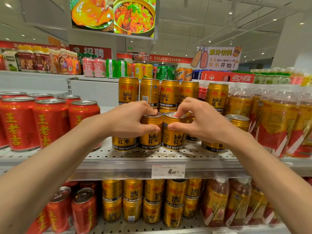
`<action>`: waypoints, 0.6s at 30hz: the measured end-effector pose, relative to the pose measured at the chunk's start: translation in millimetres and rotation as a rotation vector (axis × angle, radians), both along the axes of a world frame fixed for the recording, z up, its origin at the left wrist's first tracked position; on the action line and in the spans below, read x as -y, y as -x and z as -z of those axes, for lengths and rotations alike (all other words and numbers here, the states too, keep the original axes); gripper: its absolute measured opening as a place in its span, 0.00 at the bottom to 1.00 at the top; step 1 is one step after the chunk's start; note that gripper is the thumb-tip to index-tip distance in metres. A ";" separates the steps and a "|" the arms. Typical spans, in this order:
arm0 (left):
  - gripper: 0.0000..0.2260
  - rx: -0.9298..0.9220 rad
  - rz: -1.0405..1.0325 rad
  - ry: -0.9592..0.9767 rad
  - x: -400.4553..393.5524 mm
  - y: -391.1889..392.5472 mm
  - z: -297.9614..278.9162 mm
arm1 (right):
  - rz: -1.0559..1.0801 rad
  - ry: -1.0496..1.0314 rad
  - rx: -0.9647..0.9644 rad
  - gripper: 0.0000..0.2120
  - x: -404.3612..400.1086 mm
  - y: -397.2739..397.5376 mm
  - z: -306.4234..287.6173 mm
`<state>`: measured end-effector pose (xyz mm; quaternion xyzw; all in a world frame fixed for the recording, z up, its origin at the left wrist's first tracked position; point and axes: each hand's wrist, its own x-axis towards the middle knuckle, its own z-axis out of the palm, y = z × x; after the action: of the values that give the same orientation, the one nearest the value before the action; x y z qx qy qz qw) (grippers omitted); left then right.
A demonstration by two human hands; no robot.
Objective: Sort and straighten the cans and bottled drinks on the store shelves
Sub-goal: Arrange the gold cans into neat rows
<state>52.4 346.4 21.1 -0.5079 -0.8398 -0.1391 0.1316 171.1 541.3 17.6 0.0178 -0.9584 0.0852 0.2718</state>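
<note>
Two gold Red Bull cans stand side by side at the front of the perforated shelf. My left hand grips the top of the left gold can, thumb in front and fingers over the lid. My right hand holds the top of the right gold can the same way. Both cans are upright and touch each other. More gold cans are stacked in a second layer behind. Another gold can stands left of the pair, partly hidden by my left wrist.
Red herbal tea cans fill the shelf to the left. Shrink-wrapped bottle packs stand to the right. A price tag hangs on the shelf edge. The lower shelf holds more gold cans and red cans.
</note>
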 end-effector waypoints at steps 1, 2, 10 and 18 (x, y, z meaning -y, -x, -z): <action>0.30 0.000 -0.001 -0.002 0.1 0.4 0.3 | -0.008 0.002 0.016 0.15 -1.7 -1.1 -1.6; 0.30 0.002 -0.003 -0.005 0.0 0.5 0.6 | -0.022 0.008 0.029 0.15 -4.2 -2.4 -3.1; 0.30 -0.041 -0.025 0.057 -1.5 -6.6 -5.6 | 0.031 -0.024 0.010 0.16 -32.3 -29.5 -17.6; 0.32 -0.073 0.086 0.024 -46.7 -20.7 -9.9 | 0.242 -0.115 0.236 0.26 -63.4 -44.4 -21.9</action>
<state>73.2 393.1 31.0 -0.5499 -0.8134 -0.1161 0.1502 215.5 604.7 39.5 -0.0926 -0.9820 -0.0015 0.1643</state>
